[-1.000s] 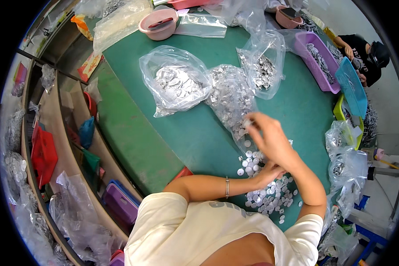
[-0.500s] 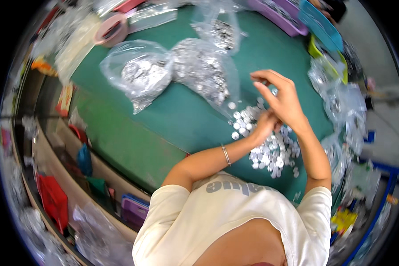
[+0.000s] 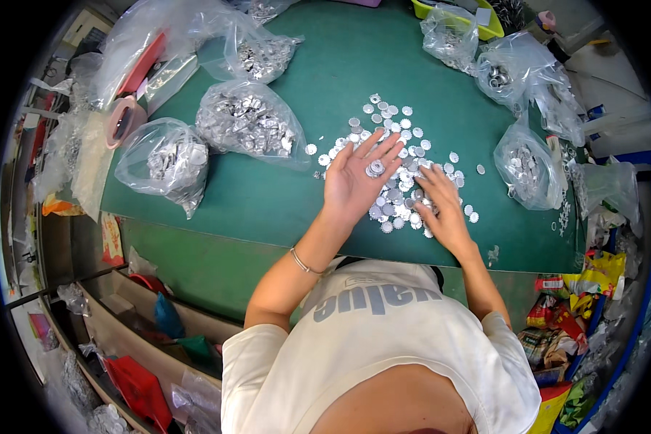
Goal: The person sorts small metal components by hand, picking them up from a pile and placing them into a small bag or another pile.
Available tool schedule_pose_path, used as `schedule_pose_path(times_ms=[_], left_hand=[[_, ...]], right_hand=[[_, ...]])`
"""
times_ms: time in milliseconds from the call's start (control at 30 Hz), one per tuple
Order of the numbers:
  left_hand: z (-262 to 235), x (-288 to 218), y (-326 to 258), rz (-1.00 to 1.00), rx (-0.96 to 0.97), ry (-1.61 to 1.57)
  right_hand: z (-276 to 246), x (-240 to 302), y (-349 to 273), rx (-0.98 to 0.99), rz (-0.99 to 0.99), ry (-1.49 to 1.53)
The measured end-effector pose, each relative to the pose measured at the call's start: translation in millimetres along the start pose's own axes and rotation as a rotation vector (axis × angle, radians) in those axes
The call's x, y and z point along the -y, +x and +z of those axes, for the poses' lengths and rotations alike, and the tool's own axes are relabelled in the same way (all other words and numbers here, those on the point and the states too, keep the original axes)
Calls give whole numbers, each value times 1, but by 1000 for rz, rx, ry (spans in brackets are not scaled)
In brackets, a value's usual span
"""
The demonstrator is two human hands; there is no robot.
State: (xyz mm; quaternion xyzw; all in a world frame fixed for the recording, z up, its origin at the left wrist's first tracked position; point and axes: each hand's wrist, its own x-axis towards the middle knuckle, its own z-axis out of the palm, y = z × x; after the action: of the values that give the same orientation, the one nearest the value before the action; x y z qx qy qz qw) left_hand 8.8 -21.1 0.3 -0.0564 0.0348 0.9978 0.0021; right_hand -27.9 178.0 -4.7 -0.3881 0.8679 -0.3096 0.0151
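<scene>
My left hand (image 3: 354, 179) is palm up over the heap, fingers stretched out. A small round toothed metal piece (image 3: 375, 168) with a ring-like centre rests on its fingers; whether it is one piece or a stack I cannot tell. My right hand (image 3: 445, 213) is palm down with fingers apart, its fingertips among the loose silvery toothed discs (image 3: 393, 210) and nothing visibly gripped. Several discs lie spread around both hands on the green tabletop (image 3: 289, 210); some are hidden beneath the hands.
To the left lie clear bags of metal pieces (image 3: 249, 119), a smaller bag (image 3: 173, 163) and a pink tub (image 3: 125, 121). More bags (image 3: 528, 166) line the right edge, with a yellow-green basket (image 3: 488, 25) at the far right. Open compartments (image 3: 134, 307) stand below the left edge.
The view has shifted, showing the table from another angle. My hands, close together before, have parted; the left has turned palm up with the toothed piece showing, the right has lowered to the discs.
</scene>
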Motion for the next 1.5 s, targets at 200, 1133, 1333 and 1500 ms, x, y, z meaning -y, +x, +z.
schedule_pose_path(times_ms=[200, 1133, 1333, 1500], left_hand=[[2, 11, -19, 26, -144, 265], [9, 19, -24, 287, -35, 2003], [-25, 6, -6, 473, 79, 2517], [-33, -1, -34, 484, -41, 2422]], right_hand=[[-6, 6, 10, -129, 70, 173], [9, 1, 11, -212, 743, 1621], [4, -9, 31, -1, 697, 1202], [22, 4, 50, -30, 209, 224]])
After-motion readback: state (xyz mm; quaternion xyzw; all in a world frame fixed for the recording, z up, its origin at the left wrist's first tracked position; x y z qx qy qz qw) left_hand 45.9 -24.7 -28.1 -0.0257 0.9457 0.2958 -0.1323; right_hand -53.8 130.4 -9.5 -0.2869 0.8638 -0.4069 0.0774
